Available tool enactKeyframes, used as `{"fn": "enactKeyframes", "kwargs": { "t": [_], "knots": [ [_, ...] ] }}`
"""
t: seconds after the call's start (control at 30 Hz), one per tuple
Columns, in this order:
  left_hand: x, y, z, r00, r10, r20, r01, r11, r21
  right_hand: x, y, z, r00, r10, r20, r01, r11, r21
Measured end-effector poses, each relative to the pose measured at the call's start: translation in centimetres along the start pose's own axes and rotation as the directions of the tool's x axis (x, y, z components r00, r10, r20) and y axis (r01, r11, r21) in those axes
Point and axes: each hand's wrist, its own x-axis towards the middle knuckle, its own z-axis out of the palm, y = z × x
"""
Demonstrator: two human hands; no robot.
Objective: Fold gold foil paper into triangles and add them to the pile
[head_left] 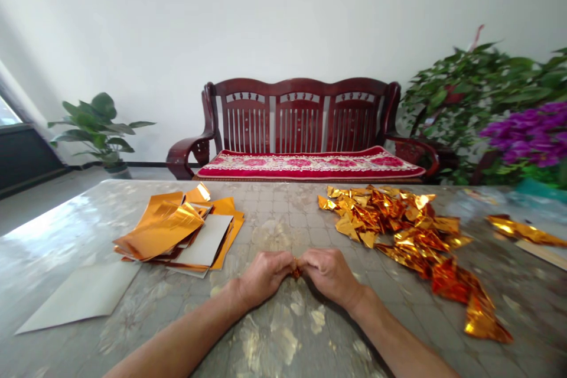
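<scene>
Figure: 2 hands at a table (283, 212). The left hand (263, 277) and right hand (330, 276) press together, fingertips pinching 1 small folded piece of gold foil (296, 270) between them. A heap of crumpled gold foil (390, 218) lies to the right; a stack of flat gold sheets (177, 230) lies to the left.

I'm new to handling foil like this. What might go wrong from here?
The foil piece pinched between the left hand and right hand looks thin, so it might tear or slip from the fingers. The right hand is close to the loose foil pile, so a wide move might knock pieces astray. The untidy sheet stack sits on a glossy table, so its sheets might slide if bumped.
</scene>
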Motion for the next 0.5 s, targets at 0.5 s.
{"fn": "enactKeyframes", "kwargs": {
  "t": [0.5],
  "knots": [
    [-0.6,-0.3,1.0,0.994,0.015,-0.106,-0.016,1.0,-0.013,-0.3,-0.8,1.5,0.988,0.126,-0.089,-0.125,0.992,0.018]
  ]
}}
